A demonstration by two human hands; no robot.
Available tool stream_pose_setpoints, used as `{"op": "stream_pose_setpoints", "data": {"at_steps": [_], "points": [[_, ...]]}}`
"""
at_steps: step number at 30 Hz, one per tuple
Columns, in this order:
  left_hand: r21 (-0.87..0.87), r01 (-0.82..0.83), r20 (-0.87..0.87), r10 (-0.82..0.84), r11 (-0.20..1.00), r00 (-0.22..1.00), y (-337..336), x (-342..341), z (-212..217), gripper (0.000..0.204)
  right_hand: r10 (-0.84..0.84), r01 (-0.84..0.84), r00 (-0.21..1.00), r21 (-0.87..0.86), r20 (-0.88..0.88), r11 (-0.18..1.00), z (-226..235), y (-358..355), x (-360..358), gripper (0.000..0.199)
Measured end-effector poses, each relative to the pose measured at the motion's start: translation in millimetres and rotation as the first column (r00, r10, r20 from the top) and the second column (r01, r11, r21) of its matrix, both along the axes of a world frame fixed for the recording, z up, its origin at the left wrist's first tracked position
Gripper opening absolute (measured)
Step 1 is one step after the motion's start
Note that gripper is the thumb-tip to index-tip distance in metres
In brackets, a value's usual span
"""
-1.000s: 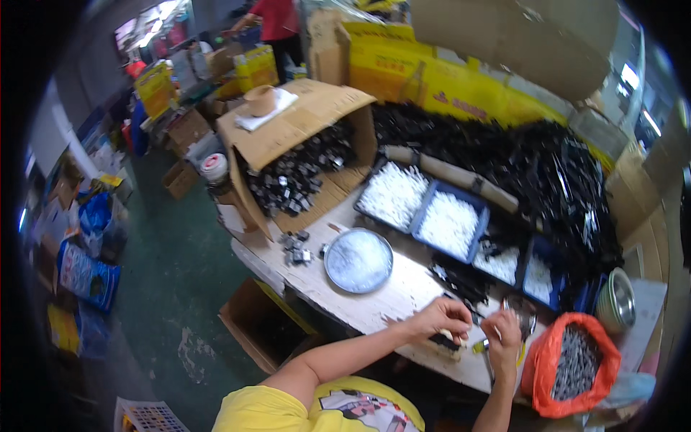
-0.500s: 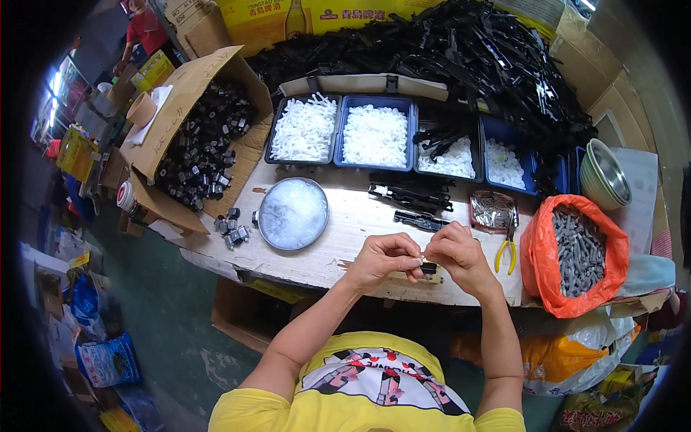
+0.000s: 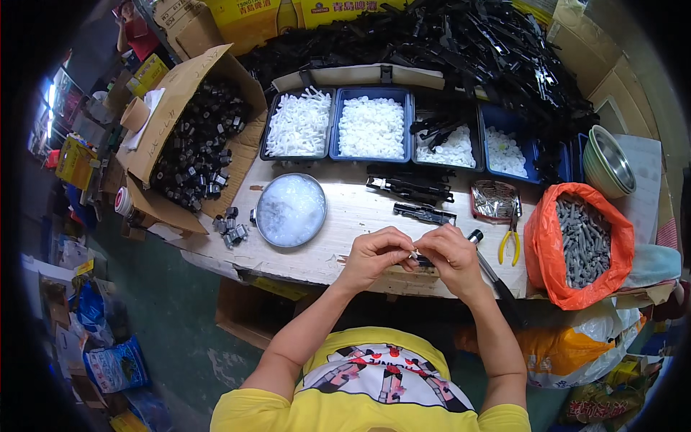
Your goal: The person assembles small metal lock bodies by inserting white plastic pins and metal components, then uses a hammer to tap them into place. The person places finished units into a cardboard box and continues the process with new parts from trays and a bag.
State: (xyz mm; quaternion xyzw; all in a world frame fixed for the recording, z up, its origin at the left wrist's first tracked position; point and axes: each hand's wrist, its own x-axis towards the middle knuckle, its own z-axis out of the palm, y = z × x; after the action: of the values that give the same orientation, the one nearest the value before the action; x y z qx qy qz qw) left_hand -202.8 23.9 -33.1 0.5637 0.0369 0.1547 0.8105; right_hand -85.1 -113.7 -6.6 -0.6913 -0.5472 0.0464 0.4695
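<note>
My left hand and my right hand meet over the front edge of the wooden workbench. Both pinch a small black part between their fingertips; most of it is hidden by the fingers. Just beyond the hands lie loose black plastic pieces. A round metal lid with white grease sits to the left of my left hand. Yellow-handled pliers lie to the right of my right hand.
Blue trays of white parts line the back of the bench, with a heap of black parts behind. A cardboard box of black pieces stands left. An orange bag of grey pins and metal bowls are right.
The view swung from the left side of the room to straight down over the bench. My hands stayed together on the small black part, now centred and closer to my body.
</note>
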Motion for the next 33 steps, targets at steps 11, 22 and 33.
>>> {"op": "stream_pose_setpoints", "data": {"at_steps": [11, 22, 33], "points": [[0.814, -0.238, 0.122, 0.243, 0.530, 0.962, 7, -17, -12, 0.025, -0.097, 0.114, 0.954, -0.045, 0.285, 0.992, -26, 3, -22, 0.013], [0.852, -0.091, -0.033, 0.225, 0.516, 0.974, 6, -17, -22, 0.028, -0.045, 0.108, 0.958, -0.211, 0.282, 0.971, -27, -2, -23, 0.017], [0.984, -0.004, -0.040, 0.237, 0.178, 0.971, 7, -8, -17, 0.020, -0.042, 0.087, 0.956, -0.142, 0.291, 0.986, -11, 5, -12, 0.014]]}}
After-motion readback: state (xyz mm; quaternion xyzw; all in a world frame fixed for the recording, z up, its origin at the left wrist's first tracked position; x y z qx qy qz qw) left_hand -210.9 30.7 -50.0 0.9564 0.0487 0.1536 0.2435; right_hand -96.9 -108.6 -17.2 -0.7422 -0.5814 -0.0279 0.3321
